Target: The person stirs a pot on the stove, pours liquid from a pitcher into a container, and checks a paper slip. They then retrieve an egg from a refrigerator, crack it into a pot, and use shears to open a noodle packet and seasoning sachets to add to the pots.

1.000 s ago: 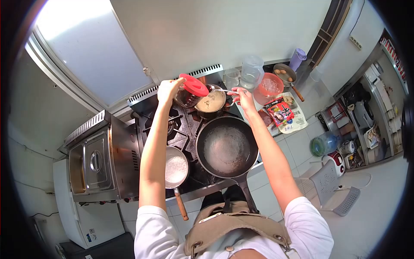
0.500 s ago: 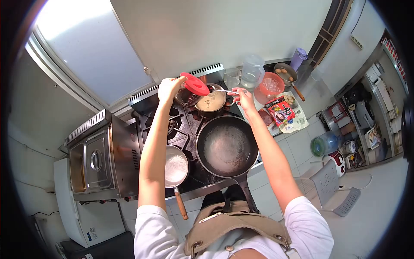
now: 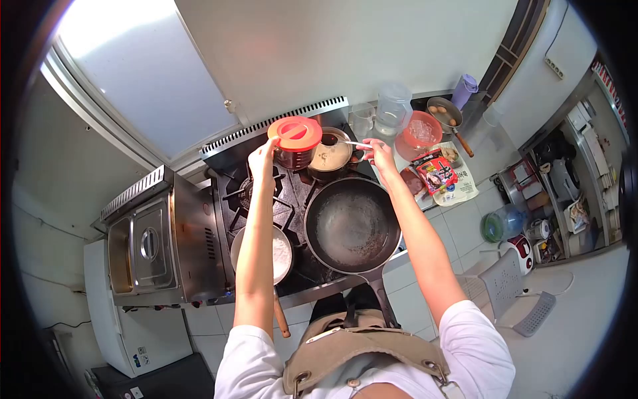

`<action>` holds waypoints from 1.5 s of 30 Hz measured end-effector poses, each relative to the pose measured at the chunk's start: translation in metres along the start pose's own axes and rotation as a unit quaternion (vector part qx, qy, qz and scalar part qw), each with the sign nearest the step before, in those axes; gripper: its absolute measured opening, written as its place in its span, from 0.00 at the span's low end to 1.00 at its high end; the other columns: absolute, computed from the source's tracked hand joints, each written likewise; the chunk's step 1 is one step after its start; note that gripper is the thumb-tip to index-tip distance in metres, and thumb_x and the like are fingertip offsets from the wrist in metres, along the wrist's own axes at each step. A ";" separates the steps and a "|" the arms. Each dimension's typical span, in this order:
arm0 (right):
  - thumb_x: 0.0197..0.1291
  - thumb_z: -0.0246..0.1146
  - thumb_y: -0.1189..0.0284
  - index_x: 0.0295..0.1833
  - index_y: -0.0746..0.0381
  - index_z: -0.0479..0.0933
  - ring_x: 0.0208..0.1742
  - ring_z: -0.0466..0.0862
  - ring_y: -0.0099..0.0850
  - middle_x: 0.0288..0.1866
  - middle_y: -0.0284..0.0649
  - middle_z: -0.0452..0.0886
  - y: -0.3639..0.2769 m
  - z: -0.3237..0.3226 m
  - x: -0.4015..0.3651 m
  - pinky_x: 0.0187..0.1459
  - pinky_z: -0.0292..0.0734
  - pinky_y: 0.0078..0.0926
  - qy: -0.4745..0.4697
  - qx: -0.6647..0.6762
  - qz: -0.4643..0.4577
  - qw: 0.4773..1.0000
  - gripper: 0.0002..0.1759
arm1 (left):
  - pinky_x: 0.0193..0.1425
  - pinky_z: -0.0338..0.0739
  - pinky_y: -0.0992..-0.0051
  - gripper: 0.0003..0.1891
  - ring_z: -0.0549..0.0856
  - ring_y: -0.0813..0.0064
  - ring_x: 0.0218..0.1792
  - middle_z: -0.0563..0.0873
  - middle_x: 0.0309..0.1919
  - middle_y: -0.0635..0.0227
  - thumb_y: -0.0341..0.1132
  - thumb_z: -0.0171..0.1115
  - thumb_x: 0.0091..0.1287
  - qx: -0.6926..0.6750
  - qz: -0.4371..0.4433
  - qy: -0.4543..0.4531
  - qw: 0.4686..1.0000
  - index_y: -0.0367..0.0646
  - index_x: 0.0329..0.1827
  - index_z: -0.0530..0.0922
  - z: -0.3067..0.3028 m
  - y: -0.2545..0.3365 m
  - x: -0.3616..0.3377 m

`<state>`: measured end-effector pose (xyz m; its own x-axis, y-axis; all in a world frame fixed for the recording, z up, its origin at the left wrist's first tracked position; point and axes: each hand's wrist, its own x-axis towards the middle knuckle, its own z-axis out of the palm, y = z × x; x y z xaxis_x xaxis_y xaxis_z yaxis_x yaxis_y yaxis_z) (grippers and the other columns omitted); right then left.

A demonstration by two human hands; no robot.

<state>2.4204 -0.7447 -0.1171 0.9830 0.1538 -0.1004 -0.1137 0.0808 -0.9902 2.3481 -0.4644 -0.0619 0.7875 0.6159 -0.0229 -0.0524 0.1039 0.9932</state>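
Observation:
My left hand [image 3: 262, 156] is closed on the side of a clear jug [image 3: 294, 159] with dark contents and a red lid [image 3: 295, 133]; the jug is upright over the back of the stove. My right hand [image 3: 380, 156] grips a metal spoon [image 3: 357, 143] by its handle. Its bowl, which looks dark, is above a small pot [image 3: 331, 158] of light-brown liquid. In front of that pot, a large black frying pan [image 3: 352, 226] holds a thin layer of cloudy liquid. A saucepan with white contents [image 3: 282, 256] is partly hidden behind my left forearm.
Right of the stove are a clear pitcher [image 3: 392, 110], a pink bowl of ice [image 3: 420, 133], a red noodle packet [image 3: 435, 171] and a small pan of eggs [image 3: 445, 114]. A steel cooker [image 3: 153, 246] stands on the left. The frying pan's handle [image 3: 381, 299] points toward my body.
My left hand has turned the jug from tilted toward the spoon to upright and moved it slightly away. My right hand keeps the spoon above the small pot.

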 end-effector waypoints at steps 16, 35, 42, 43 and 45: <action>0.64 0.53 0.70 0.44 0.62 0.76 0.39 0.81 0.45 0.38 0.45 0.81 0.001 0.017 -0.024 0.42 0.75 0.34 -0.015 -0.271 -0.279 0.921 0.10 | 0.29 0.56 0.82 0.11 0.63 0.87 0.22 0.69 0.19 0.81 0.40 0.68 0.55 -0.072 -0.030 0.021 0.997 0.45 0.21 0.79 -0.005 0.036 -0.022; 0.68 0.46 0.63 0.48 0.60 0.74 0.25 0.74 0.14 0.41 0.36 0.85 -0.046 0.003 -0.016 0.30 0.65 0.15 0.005 0.026 -0.030 0.999 0.15 | 0.32 0.67 0.78 0.18 0.73 0.81 0.25 0.79 0.20 0.74 0.48 0.72 0.47 0.158 -0.004 -0.011 0.987 0.39 0.27 0.84 0.002 0.034 0.005; 0.68 0.47 0.65 0.47 0.63 0.75 0.25 0.75 0.17 0.38 0.39 0.85 -0.043 0.006 -0.017 0.28 0.66 0.15 0.007 0.027 -0.039 0.999 0.15 | 0.41 0.74 0.72 0.23 0.83 0.70 0.32 0.86 0.28 0.63 0.56 0.66 0.46 0.331 0.015 -0.036 0.943 0.47 0.35 0.86 0.012 0.047 0.019; 0.68 0.47 0.66 0.47 0.64 0.75 0.24 0.75 0.18 0.38 0.40 0.85 -0.044 0.007 -0.018 0.27 0.66 0.15 0.008 0.026 -0.040 0.999 0.15 | 0.42 0.75 0.71 0.23 0.84 0.68 0.34 0.86 0.29 0.61 0.57 0.66 0.46 0.353 0.025 -0.036 0.935 0.49 0.37 0.86 0.014 0.050 0.018; 0.68 0.47 0.66 0.47 0.64 0.75 0.24 0.75 0.18 0.37 0.41 0.85 -0.043 0.008 -0.018 0.26 0.66 0.14 0.010 0.026 -0.041 0.999 0.15 | 0.43 0.75 0.71 0.24 0.85 0.67 0.35 0.86 0.30 0.61 0.57 0.65 0.46 0.366 0.027 -0.036 0.929 0.49 0.37 0.86 0.015 0.055 0.016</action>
<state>2.4061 -0.7427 -0.0721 0.9919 0.1253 -0.0214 -0.0395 0.1438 -0.9888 2.3670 -0.4607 -0.0058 0.8366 0.5477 0.0107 0.3179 -0.5014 0.8047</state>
